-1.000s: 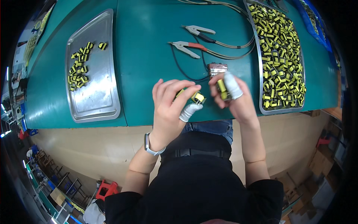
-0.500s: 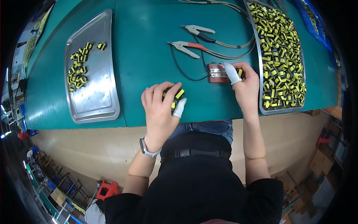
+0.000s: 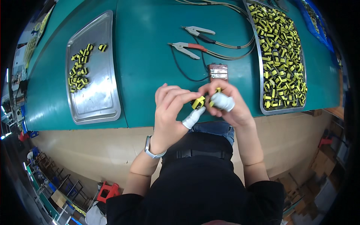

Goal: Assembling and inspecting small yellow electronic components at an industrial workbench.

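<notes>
Small yellow-and-black components [image 3: 198, 102] in both hands [image 3: 168, 110] [image 3: 235, 108]

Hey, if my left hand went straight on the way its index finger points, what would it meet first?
Most likely your right hand, just beyond the index fingertip of your left hand. Depth is unclear from this one view, so it might pass slightly above or below.

This looks like a factory workshop: a long green table [image 3: 150, 56] bears one metal tray [image 3: 97, 92] toward its left end, another [image 3: 283, 111] toward its right, heaped with matching yellow-and-black parts [image 3: 281, 62], and clips [image 3: 186, 45] on cables between. Beyond its near edge stands a red stool [image 3: 113, 189].
</notes>
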{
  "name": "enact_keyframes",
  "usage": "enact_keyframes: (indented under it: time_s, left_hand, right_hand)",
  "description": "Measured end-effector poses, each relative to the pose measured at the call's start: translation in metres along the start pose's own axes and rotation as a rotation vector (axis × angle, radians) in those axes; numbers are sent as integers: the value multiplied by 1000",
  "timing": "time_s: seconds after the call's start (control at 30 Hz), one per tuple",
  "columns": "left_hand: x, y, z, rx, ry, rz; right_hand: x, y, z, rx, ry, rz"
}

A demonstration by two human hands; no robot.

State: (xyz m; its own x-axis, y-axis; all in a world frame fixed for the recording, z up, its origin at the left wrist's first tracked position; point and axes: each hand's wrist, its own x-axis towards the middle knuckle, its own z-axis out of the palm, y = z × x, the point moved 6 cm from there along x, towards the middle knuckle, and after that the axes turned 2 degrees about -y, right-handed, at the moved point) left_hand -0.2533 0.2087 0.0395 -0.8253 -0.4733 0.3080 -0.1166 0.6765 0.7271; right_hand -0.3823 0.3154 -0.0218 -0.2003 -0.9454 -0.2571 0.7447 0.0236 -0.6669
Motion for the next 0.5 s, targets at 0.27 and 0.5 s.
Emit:
enact_keyframes:
  time_s: [0.27, 0.5]
  left_hand:
    - [-20, -8, 2, 305, 9, -156]
    - [-37, -31, 8, 352, 63, -277]
  right_hand:
    - [-2, -17, -10, -389, 343, -158]
    - [-4, -66, -47, -1020, 711, -136]
